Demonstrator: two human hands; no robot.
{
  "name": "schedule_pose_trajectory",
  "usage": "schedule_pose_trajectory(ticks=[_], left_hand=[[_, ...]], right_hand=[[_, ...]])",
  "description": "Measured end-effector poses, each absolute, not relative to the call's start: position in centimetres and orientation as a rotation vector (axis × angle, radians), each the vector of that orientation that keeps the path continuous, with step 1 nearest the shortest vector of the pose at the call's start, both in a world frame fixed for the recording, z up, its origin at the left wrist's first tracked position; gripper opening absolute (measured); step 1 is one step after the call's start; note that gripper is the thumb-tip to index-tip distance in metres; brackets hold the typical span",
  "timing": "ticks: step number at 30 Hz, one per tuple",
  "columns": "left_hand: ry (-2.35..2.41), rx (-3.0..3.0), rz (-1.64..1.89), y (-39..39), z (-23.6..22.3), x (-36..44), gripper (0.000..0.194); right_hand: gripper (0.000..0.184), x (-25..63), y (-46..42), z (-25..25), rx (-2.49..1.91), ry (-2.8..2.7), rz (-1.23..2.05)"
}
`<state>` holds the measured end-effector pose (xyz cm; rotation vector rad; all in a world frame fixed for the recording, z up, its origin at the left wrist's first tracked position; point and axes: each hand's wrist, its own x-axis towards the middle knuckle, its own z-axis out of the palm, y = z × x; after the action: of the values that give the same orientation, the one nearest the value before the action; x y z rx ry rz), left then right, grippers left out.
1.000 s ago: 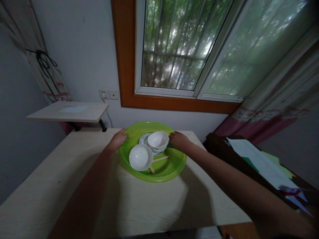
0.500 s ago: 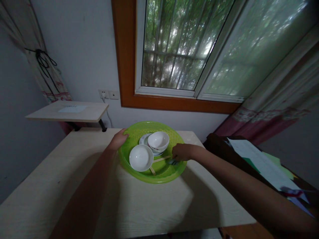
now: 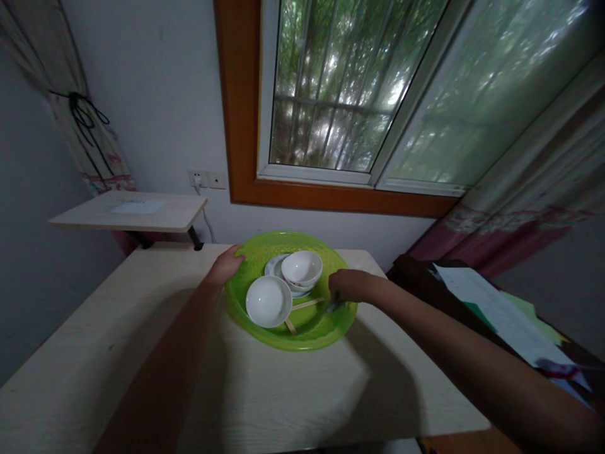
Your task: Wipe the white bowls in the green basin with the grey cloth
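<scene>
A green plastic basin (image 3: 302, 343) sits on the table. My left hand (image 3: 227, 263) is closed on its left rim, thumb over the inner side. Inside lie a white bowl (image 3: 268, 301) at the front left and another white bowl (image 3: 302, 268) stacked on dishes behind it. A patterned plate (image 3: 273, 266) shows partly under that stack. Light wooden chopsticks (image 3: 308, 304) lie near the front bowl, partly hidden by it. My right hand (image 3: 348, 285) reaches over the right rim, fingers closed around a small grey thing (image 3: 336, 305) whose kind I cannot make out.
The pale wooden table (image 3: 283, 397) runs up to the wall below the window. A small raised shelf (image 3: 179, 214) with a paper stands at the back left, near a wall socket (image 3: 197, 178). Papers (image 3: 491, 309) lie on a dark surface at the right.
My right hand has shifted slightly, and the grey thing at its fingers now stands more upright against the basin's floor. My left hand and the dishes stay in place.
</scene>
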<state>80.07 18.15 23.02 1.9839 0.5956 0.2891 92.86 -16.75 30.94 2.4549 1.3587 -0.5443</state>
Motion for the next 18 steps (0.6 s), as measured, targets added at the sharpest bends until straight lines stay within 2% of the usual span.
schedule_pose_trajectory(ticks=[5, 9, 14, 18], left_hand=[[0.607, 1.95, 0.268, 17.8, 23.8, 79.8, 0.045], [0.602, 1.981, 0.28, 17.8, 23.9, 79.8, 0.043], [0.602, 1.973, 0.289, 17.9, 23.7, 79.9, 0.045], [0.612, 1.99, 0.266, 17.7, 23.9, 79.8, 0.048]], right_hand=[[0.026, 93.9, -16.0, 29.8, 2.298, 1.398, -0.073], [0.03, 94.4, -16.0, 28.8, 2.281, 1.488, 0.102], [0.03, 93.9, -16.4, 28.4, 2.284, 1.486, 0.087], [0.025, 92.0, -16.6, 29.1, 2.308, 1.359, -0.161]])
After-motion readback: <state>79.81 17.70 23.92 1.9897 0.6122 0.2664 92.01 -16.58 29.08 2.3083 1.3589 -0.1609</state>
